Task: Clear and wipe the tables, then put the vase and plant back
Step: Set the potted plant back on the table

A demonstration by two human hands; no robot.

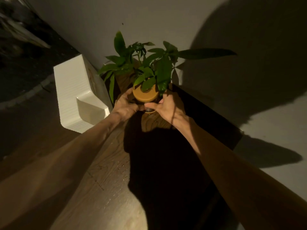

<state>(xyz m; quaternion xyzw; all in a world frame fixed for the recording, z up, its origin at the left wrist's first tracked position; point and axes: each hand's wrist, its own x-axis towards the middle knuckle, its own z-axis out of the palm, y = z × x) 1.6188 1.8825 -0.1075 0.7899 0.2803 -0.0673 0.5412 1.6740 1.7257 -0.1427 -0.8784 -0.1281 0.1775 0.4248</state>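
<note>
Both hands are on the plant (pixel 149 70) at the far end of the wood table (pixel 106 171), close to the wall corner. Left hand (pixel 123 107) and right hand (pixel 167 107) sit on opposite sides of its container (pixel 146 103), fingers (pixel 126 95) wrapped round it just under the tan disc-shaped top, so both are closed on it. Whether the base is touching the table or a bit above it, can't tell, too dark underneath. Handling, as a guess: container looks glassy w/ a darker fill, prob fairly heavy at the bottom, rigid, breakable, maybe slick; leaves are soft and floppy, no good for gripping. Best hold is low on the sides w/ two hands, roughly as now, not by the disc or stems. Long axis runs roughly upright, base down, stems rising up and away from the camera toward the wall, foliage spreading left and right. A white moulded object (pixel 78 97) stands just left of it.
</note>
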